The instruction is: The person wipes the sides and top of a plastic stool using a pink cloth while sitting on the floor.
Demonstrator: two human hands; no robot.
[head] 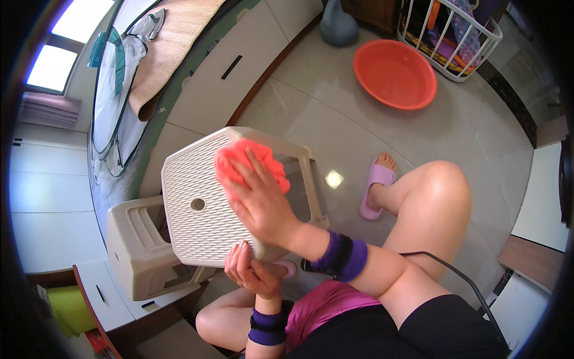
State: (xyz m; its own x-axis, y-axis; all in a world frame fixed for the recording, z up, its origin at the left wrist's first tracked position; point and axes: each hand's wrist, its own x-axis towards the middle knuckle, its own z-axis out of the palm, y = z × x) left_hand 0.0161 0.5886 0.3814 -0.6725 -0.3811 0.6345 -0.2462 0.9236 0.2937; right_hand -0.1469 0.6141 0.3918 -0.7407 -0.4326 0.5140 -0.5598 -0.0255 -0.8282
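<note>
A beige plastic stool (193, 233) stands in front of me, its ribbed seat with a round hole facing me. My right hand (262, 202) presses a bright coral-red cloth (273, 166) against the far right part of the seat, fingers spread over it. Lower down, my left hand (251, 271) grips the near edge of the seat, fingertips on top and thumb at the side. Purple wristbands with black straps circle both wrists. Part of the stool's legs is hidden below the seat.
A second beige stool (143, 251) stands just left. A red plastic basin (394, 74) rests on the tiled floor, near a white slatted basket (453, 40) and a blue-grey rounded object (338, 27). Drawers (219, 76) line the left, below a woven mat (175, 49). My foot in a pink slipper (374, 193) is right.
</note>
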